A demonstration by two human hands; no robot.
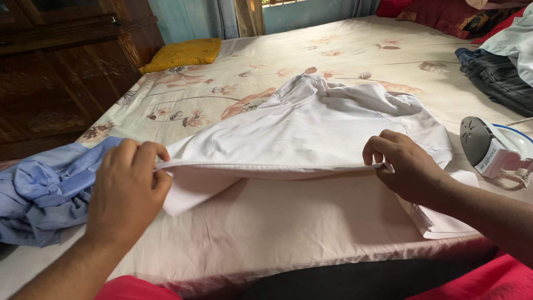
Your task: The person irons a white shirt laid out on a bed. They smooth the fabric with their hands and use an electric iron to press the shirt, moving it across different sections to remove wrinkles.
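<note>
A: Where's the white garment (311,130)?
B: On the bed (266,222), spread over the floral sheet, near edge lifted & stretched btwn both hands.
A: Left hand (129,186)?
B: Pinched shut on the hem's left end, fingers curled.
A: Right hand (404,164)?
B: Same, grasping the hem's right end.
A: Around it?
B: Crumpled blue shirt (44,191) just left of the left hand. White iron (494,149) stands upright, near the right hand. Yellow pillow (183,53) far corner, dark clothes (497,75) far right.

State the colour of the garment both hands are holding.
White garment, pinched by left hand and right hand; head view.
</note>
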